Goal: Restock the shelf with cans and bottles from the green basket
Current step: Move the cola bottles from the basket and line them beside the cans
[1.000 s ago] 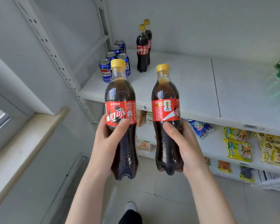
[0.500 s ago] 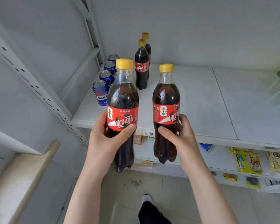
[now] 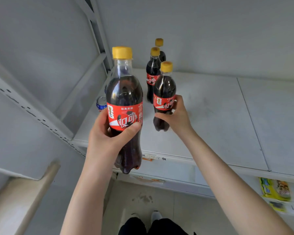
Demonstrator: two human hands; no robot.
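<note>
The near cola bottle [image 3: 124, 99] is being grasped upright by the left hand [image 3: 107, 138]. The thumb is curling across the lower edge of the red label and the fingers are wrapping round the far side. The bottle is clear plastic with a yellow cap and dark brown drink up to the shoulder. It has a red band with white lettering and a waisted lower half ending in a lobed base. It is hanging in the air over the front lip of the white shelf [image 3: 210, 124].

At its 2 o'clock, the right hand [image 3: 176, 116] is clasping a second cola bottle [image 3: 164, 89] of the same look, with the thumb in front just under the label. This bottle is over the shelf board, though I cannot tell whether its base is touching.

Two shelved bottles [image 3: 152, 72] are standing in file just beyond it, at its 11 o'clock. A blue can [image 3: 101, 103] is peeking out at 9 o'clock of the near bottle, mostly hidden behind it. Yellow snack packets [image 3: 275, 190] are lying on the lower shelf, at 4 o'clock of the hands.
</note>
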